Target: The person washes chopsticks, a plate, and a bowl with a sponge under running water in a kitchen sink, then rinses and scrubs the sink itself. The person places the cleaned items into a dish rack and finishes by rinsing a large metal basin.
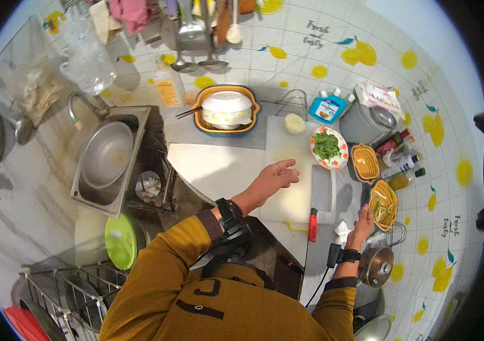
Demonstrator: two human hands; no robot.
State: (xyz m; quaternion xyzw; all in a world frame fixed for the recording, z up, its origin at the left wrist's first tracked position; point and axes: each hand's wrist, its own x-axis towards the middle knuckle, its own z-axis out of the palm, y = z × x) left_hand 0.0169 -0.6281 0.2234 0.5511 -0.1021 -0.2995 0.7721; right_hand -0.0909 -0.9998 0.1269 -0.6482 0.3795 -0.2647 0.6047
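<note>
My left hand hovers over the left part of a white cutting board, palm turned inward, fingers apart and nothing in them. At the right, my right hand is at the near left edge of a yellow basket holding cut vegetable strips; whether it grips the rim is unclear. A peeled round vegetable lies at the board's far end. Beside it, a plate with an orange-patterned rim bears green leaves. A red-handled tool rests by the board's near edge, close to a yellow peel strip.
A steel sink with a metal basin is on the left. Bowls sit in a basket at the back. Several bottles line the right wall, near a lidded pot. A green plate stands at the lower left.
</note>
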